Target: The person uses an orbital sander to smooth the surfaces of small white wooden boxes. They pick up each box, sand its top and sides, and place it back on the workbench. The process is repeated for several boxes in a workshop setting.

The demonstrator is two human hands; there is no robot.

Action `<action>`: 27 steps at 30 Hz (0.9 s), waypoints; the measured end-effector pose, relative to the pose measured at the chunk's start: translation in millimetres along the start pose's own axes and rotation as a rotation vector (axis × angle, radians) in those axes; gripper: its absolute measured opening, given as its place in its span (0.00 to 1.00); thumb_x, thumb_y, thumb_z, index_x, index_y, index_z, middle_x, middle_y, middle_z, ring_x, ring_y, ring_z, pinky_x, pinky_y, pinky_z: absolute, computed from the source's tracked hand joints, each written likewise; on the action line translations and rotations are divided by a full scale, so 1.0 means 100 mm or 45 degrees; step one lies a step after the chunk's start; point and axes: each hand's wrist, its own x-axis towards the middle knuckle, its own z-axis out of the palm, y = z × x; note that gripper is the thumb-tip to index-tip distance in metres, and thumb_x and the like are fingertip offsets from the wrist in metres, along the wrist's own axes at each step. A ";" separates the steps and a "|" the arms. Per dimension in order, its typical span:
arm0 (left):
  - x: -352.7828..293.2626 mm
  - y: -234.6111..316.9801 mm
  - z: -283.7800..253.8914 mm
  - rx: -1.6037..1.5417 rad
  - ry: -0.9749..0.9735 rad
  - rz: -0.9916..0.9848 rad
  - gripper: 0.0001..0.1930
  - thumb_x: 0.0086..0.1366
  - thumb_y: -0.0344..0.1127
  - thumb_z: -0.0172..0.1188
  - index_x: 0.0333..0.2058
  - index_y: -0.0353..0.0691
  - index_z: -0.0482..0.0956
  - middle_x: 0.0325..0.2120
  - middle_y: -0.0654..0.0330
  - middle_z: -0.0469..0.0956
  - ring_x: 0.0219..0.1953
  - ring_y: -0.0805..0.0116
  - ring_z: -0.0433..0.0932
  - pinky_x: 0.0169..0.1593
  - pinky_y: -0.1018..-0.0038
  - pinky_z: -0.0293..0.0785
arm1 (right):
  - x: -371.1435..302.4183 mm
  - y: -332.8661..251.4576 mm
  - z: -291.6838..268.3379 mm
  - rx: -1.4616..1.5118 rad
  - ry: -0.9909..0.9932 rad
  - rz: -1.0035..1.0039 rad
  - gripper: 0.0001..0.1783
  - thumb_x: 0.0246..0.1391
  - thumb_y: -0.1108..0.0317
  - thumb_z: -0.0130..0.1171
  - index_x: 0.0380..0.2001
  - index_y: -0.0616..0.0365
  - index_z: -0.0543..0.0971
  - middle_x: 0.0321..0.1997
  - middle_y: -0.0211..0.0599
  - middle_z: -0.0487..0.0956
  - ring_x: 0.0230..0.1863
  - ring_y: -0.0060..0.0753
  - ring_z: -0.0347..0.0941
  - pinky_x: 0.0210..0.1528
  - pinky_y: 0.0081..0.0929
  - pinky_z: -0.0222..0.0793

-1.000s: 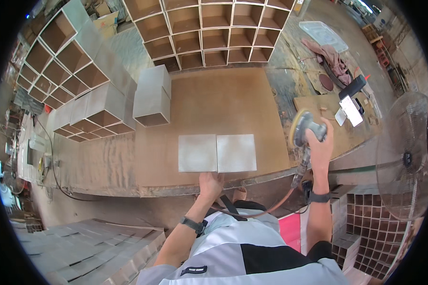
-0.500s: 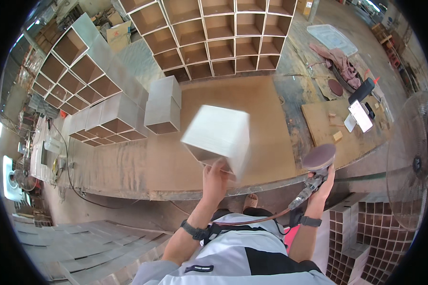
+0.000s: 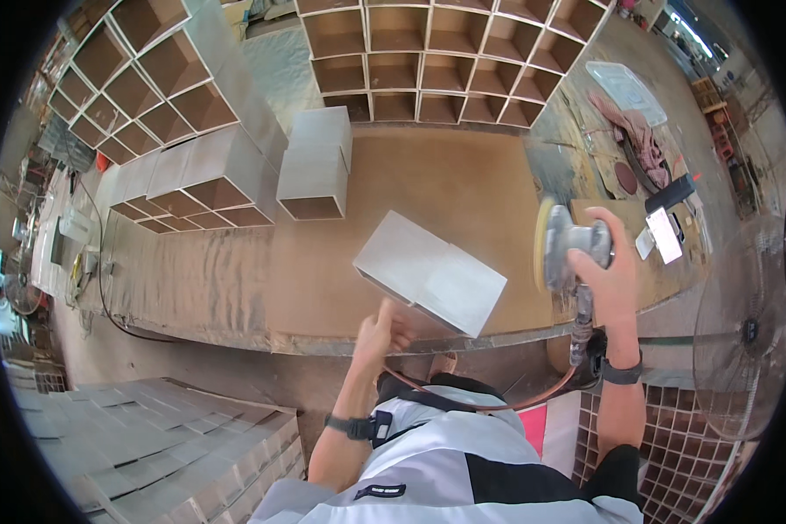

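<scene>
Tipping on the near edge of the workbench, the grey double box now lies at an angle under the left hand, which touches its near lower edge with the fingers partly bent and one finger stretched out; the hand does not close around anything. Half a second ago this box was lifted up in the air and blurred, and one second ago it lay flat, so I judge it has been turned to show another face for sanding. The right hand wraps tightly around the orbital sander, held up just beside the box with its pad on edge, not touching the wood. An orange hose runs from it toward the body. Farther away stand two grey boxes, and beyond them rows of open cube shelves.
</scene>
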 end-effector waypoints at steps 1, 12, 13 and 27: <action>-0.02 -0.09 0.04 0.163 0.268 0.634 0.30 0.61 0.49 0.66 0.53 0.31 0.72 0.42 0.48 0.80 0.38 0.49 0.81 0.46 0.64 0.79 | 0.03 -0.10 0.12 -0.074 -0.069 -0.125 0.30 0.46 0.63 0.68 0.55 0.47 0.74 0.49 0.38 0.73 0.48 0.35 0.73 0.50 0.33 0.70; 0.66 -0.12 0.47 0.558 0.296 1.155 0.26 0.60 0.30 0.63 0.57 0.34 0.69 0.53 0.46 0.73 0.57 0.50 0.72 0.56 0.62 0.70 | -0.06 -0.59 1.84 -0.587 -0.585 -0.687 0.27 0.42 0.63 0.66 0.49 0.48 0.74 0.40 0.51 0.69 0.42 0.56 0.72 0.39 0.46 0.74; 0.68 -0.13 0.48 0.460 0.350 1.272 0.25 0.61 0.31 0.62 0.57 0.34 0.69 0.53 0.46 0.74 0.56 0.50 0.73 0.56 0.62 0.71 | -0.06 -0.57 1.91 -0.607 -0.612 -0.699 0.26 0.42 0.63 0.66 0.49 0.49 0.74 0.40 0.51 0.69 0.42 0.56 0.72 0.38 0.47 0.75; 0.72 -0.22 0.42 0.824 0.365 1.321 0.25 0.49 0.28 0.64 0.50 0.40 0.78 0.42 0.46 0.79 0.43 0.42 0.77 0.49 0.54 0.75 | -0.03 -0.61 2.03 -0.711 -0.642 -0.745 0.23 0.47 0.61 0.64 0.48 0.52 0.76 0.41 0.58 0.72 0.42 0.63 0.75 0.40 0.50 0.77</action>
